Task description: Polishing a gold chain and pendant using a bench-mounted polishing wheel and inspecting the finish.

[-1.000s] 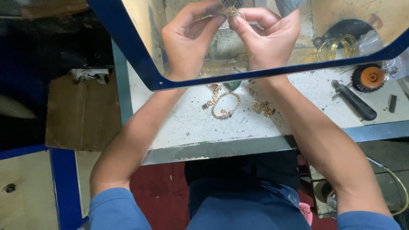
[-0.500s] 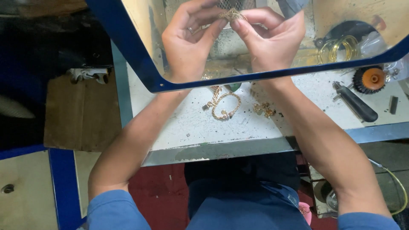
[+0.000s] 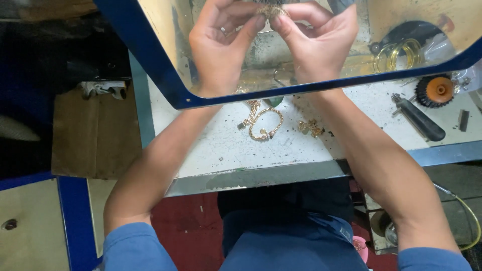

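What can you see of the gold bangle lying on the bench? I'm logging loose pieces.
The gold bangle is a round, open hoop of yellow, textured metal with a small dark spot on its lower rim. It lies flat on the white speckled bench, near a gold chain piece at its upper left. Neither hand touches it.
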